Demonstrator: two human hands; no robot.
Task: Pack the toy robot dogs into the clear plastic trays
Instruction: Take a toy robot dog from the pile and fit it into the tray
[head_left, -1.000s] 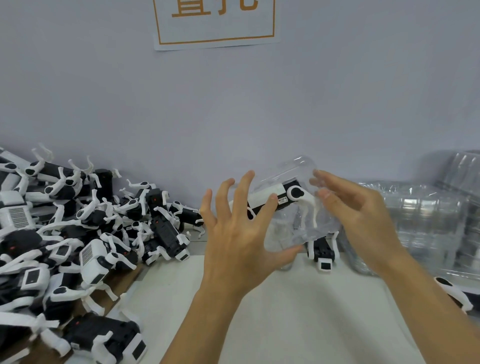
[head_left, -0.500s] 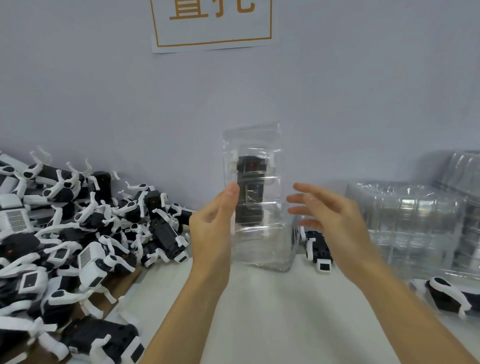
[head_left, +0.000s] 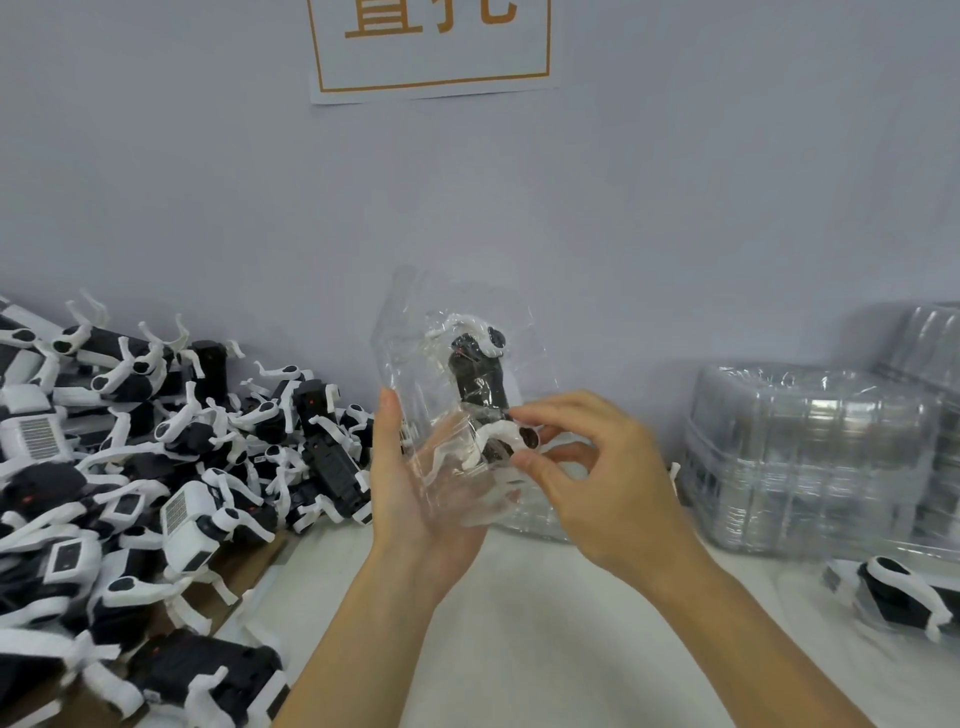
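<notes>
Cradled in the left hand, palm up and fingers loosely straight, is the clear plastic tray with one toy robot dog inside it; the tray's lower end rests on the palm, and the thumb stands straight along its left edge. No curl round the tray is shown, so the hold is a support, not a clamp. At the tray's right side, level with the dog's lower white leg, the right hand is pinched in, index finger and thumb close together on the plastic or the leg behind it; which of the two is touched cannot be told through the clear film.

Compared with half a second ago, the tray has been tilted off upright and turned, so the dog is now seen side-on rather than straight down its back. The left hand has gone from gripping the tray's edge to lying under it. The right hand, then open and apart from the tray, has been brought onto it.

Judged from this, the dog is being seated or the shell pressed shut, so this unit is nearly packed.

Left of the grip, well apart, the pile of loose dogs is waiting. Right of it, the stack of trays stands, with another dog below and nearer.
</notes>
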